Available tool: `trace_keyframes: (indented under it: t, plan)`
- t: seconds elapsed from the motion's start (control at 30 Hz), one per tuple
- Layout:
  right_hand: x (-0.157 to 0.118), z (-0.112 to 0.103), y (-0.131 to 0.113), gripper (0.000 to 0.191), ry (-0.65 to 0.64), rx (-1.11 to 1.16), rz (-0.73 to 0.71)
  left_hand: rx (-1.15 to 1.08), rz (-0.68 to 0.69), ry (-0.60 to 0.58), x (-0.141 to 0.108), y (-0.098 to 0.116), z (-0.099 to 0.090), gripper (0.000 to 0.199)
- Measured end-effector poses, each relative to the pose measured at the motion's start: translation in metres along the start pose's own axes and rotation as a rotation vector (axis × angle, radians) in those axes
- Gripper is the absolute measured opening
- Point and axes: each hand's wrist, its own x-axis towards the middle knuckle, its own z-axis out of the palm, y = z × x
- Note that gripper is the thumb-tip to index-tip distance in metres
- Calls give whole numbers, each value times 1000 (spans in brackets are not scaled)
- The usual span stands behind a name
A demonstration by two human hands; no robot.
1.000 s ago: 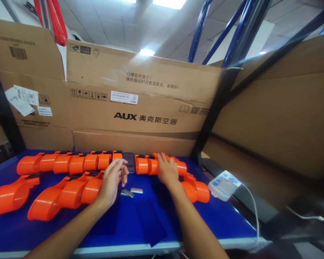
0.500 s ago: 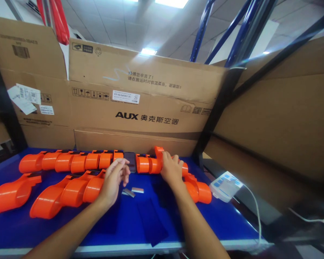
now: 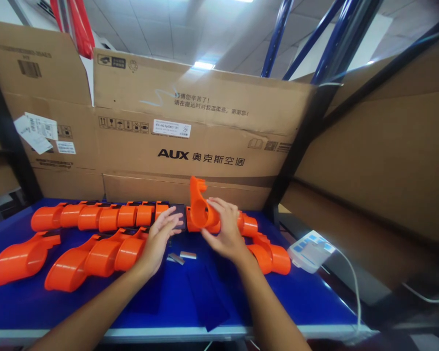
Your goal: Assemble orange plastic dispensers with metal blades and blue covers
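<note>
My right hand [image 3: 225, 226] grips an orange plastic ring piece [image 3: 198, 212] by its side, the thumb below and the fingers over the top. Its toothed arm points upward, and the ring's opening partly faces me. My left hand [image 3: 163, 231] hovers in front of a dark phone [image 3: 178, 214], palm turned to the right, fingers apart and holding nothing. Behind and left of that hand lie more orange ring pieces [image 3: 109, 219] in a row, several with black parts on top. Small metal strips [image 3: 188, 255] rest on the blue table top between my forearms.
A nearer row of orange ring pieces [image 3: 68, 268] lies at the left, and others [image 3: 278, 258] at the right. A clear plastic box [image 3: 310, 251] with a white cable stands at the right edge. Cardboard [image 3: 190, 165] walls off the back; a dark post [image 3: 296, 146] rises at the right.
My right hand has lifted the orange ring piece from the back row and brought it left, toward me. My left hand has opened its fingers and moved slightly right.
</note>
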Motion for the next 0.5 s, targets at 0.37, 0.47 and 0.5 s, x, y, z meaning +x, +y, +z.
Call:
trace_keyframes:
  t: [0.37, 0.47, 0.5]
  plan:
    - [-12, 10, -39, 77, -183, 290, -326, -156, -68, 42, -2, 5, 1, 43]
    - [-8, 0, -30, 73, -158, 356, -265, -96, -178, 12, -3, 10, -2, 57]
    - [-7, -2, -27, 58, -171, 351, -230, -85, -225, -6, -4, 11, -3, 62]
